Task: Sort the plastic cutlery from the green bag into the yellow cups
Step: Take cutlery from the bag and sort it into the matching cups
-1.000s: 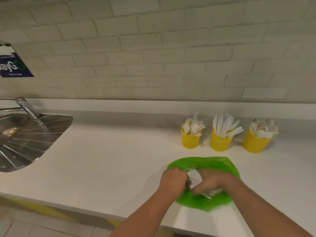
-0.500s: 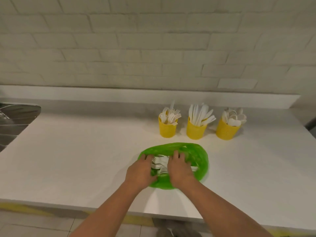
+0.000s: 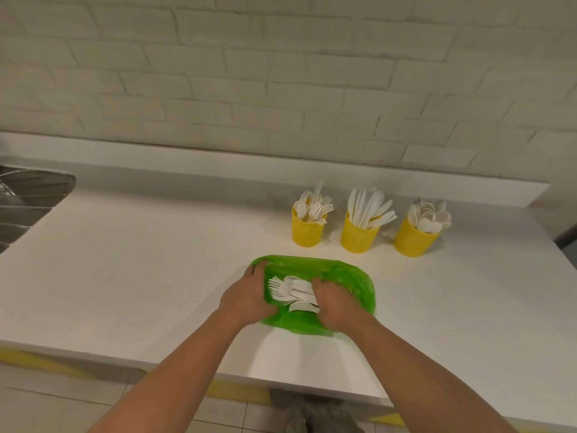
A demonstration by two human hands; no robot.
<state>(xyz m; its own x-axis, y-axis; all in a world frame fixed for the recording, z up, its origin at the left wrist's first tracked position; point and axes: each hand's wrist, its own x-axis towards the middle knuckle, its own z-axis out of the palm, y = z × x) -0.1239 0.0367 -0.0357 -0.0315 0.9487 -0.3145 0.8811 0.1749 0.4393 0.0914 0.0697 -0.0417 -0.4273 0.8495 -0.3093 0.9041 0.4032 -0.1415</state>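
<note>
We judge the sort to be well along but not finished. At centre right of the frame, three yellow cups stand in a row near the back of the white surface [image 3: 140, 276], and each already holds white plastic pieces. The fork cup [image 3: 307, 234] on the left of the row shows tines, with one plain blade or handle sticking up among them. The knife cup [image 3: 359, 242] in the middle holds long blades. The spoon cup [image 3: 412, 243] on the right holds rounded bowls.

What is left lies in the green bag [image 3: 346, 282], which sits flat on the surface just in front of the cups, at lower centre of the frame. A small heap of white cutlery [image 3: 292, 292] shows in its opening. We can pick out fork tines at the heap's left end, but the other pieces overlap too much for us to name.

Both hands are at the bag. The left hand [image 3: 246, 296] holds the bag's left edge, its fingers curled over the green rim. The right hand [image 3: 335, 304] rests on the right side of the heap with its fingers bent down. We cannot tell whether it pinches any piece or only presses on the plastic.

The steel sink drainer [image 3: 28, 201] at the left edge of the frame plays no part.
</note>
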